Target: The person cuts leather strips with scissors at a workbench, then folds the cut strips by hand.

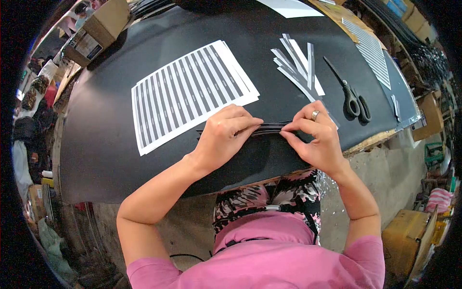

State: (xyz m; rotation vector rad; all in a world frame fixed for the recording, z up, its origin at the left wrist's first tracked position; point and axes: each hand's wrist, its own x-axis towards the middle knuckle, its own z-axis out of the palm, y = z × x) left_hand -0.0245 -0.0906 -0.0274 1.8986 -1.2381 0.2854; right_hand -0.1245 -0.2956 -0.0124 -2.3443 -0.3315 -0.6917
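Note:
My left hand [225, 136] and my right hand [314, 136] pinch a thin stack of dark strips [270, 128] between them, just above the black table near its front edge. The left end of the strips pokes out past my left wrist. Fingertips and thumbs of both hands close on the stack, and a ring shows on my right hand. Striped printed sheets [185, 91] lie piled beyond my left hand. Past my right hand is a fanned heap of cut paper strips [301, 65]. Black-handled scissors [352, 98] lie to the right, blades partly together.
The black tabletop [101, 159] has a worn front edge. A cardboard box [98, 31] stands at the far left corner. More striped paper [373, 55] lies along the right edge, and a white sheet [293, 7] at the back. Cardboard boxes [406, 241] sit on the floor at right.

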